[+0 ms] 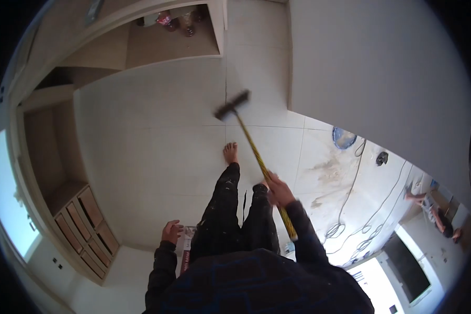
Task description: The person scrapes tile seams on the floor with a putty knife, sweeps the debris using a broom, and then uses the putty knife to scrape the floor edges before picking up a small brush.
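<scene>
My right hand (281, 190) is wrapped round the yellow, dark-striped handle of a broom (253, 146). Its dark bristle head rests on or just over the pale tiled floor ahead of my feet, slightly blurred. The handle's rear end passes beside my right forearm. My left hand (171, 232) hangs at my side with its fingers loosely bent and apart, holding nothing. Near it on the floor lies a flat white-and-red printed package (186, 245), partly hidden by my leg. One bare foot (230, 153) is stepped forward; the other is mostly behind my right hand.
Wooden cabinets (63, 152) with drawers line the left, and an open shelf holds bottles (189, 30). A grey wall (371, 63) juts in at right. Beyond it are a blue-rimmed bucket (344, 138), loose cables (336, 230), brown smears (332, 170) and another person (440, 220).
</scene>
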Action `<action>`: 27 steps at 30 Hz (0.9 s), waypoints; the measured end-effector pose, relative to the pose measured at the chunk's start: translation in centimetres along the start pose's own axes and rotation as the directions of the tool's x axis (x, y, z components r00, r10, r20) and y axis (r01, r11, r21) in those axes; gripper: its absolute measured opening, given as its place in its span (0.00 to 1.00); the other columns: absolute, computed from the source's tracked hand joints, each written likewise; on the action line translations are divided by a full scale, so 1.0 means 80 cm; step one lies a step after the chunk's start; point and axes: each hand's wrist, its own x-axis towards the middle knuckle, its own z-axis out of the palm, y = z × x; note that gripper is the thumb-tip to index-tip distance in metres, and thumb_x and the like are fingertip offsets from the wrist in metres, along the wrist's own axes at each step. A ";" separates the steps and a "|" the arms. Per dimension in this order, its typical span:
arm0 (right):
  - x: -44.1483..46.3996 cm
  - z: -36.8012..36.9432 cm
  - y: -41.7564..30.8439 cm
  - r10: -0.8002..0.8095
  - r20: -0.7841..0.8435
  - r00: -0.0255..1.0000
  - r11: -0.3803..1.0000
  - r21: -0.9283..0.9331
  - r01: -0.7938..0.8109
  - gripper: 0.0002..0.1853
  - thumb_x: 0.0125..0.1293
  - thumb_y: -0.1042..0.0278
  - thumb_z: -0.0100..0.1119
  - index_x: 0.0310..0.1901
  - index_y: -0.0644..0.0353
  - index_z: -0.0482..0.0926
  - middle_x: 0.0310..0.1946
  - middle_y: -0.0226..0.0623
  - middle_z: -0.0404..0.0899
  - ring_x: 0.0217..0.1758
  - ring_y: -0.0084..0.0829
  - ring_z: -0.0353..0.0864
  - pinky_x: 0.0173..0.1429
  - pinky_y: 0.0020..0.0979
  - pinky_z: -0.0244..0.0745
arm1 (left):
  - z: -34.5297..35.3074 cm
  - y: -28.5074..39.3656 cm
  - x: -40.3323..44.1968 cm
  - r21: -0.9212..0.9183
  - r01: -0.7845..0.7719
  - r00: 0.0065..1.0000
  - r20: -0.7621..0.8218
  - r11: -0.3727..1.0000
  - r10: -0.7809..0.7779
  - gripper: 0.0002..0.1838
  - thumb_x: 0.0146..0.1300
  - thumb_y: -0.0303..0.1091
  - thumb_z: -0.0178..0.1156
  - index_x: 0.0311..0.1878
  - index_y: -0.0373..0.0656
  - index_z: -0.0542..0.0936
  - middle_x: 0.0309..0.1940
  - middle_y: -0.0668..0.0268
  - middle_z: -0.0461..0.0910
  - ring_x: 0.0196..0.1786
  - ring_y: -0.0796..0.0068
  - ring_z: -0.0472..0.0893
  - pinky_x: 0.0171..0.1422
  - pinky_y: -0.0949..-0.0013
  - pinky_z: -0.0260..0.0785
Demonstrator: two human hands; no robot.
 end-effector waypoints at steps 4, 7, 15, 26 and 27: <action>0.173 0.020 -0.031 -0.065 0.186 0.980 0.980 -0.173 0.097 0.28 0.66 0.68 0.48 0.68 0.54 0.62 0.20 0.35 0.73 0.17 0.28 0.74 0.25 0.30 0.72 | -0.003 0.016 -0.015 0.014 0.032 0.998 -0.048 0.999 -0.032 0.20 0.67 0.41 0.50 0.59 0.44 0.72 0.44 0.59 0.82 0.44 0.67 0.81 0.44 0.63 0.73; 0.248 0.017 -0.045 -0.144 0.314 0.938 0.855 -0.438 0.278 0.28 0.63 0.68 0.50 0.66 0.58 0.63 0.22 0.38 0.77 0.19 0.30 0.79 0.29 0.31 0.77 | -0.001 0.025 -0.029 0.041 0.002 0.996 -0.090 0.999 0.002 0.21 0.66 0.42 0.52 0.59 0.44 0.72 0.45 0.59 0.81 0.44 0.67 0.80 0.44 0.63 0.72; -0.033 -0.109 0.169 0.392 -0.005 0.920 0.884 0.280 -0.375 0.23 0.68 0.66 0.50 0.65 0.51 0.69 0.20 0.34 0.73 0.13 0.27 0.71 0.18 0.31 0.71 | 0.015 0.007 -0.030 0.093 -0.038 0.999 0.004 0.995 0.038 0.20 0.67 0.41 0.51 0.59 0.44 0.71 0.46 0.56 0.81 0.44 0.66 0.80 0.45 0.61 0.71; -0.161 -0.088 0.208 0.136 -0.101 0.986 0.912 0.402 -0.084 0.23 0.68 0.68 0.49 0.65 0.44 0.71 0.16 0.24 0.66 0.15 0.20 0.67 0.18 0.26 0.66 | 0.054 0.057 0.023 0.320 -0.040 0.986 0.169 0.946 -0.016 0.24 0.67 0.41 0.49 0.64 0.41 0.68 0.54 0.50 0.77 0.52 0.56 0.79 0.52 0.56 0.72; -0.112 -0.068 0.227 0.074 -0.062 0.995 0.913 0.406 -0.042 0.23 0.70 0.68 0.49 0.65 0.42 0.71 0.17 0.23 0.66 0.15 0.19 0.68 0.18 0.26 0.66 | 0.060 0.069 0.035 0.155 0.074 0.984 0.152 0.985 -0.097 0.25 0.67 0.42 0.49 0.64 0.41 0.68 0.56 0.49 0.75 0.53 0.55 0.78 0.51 0.56 0.71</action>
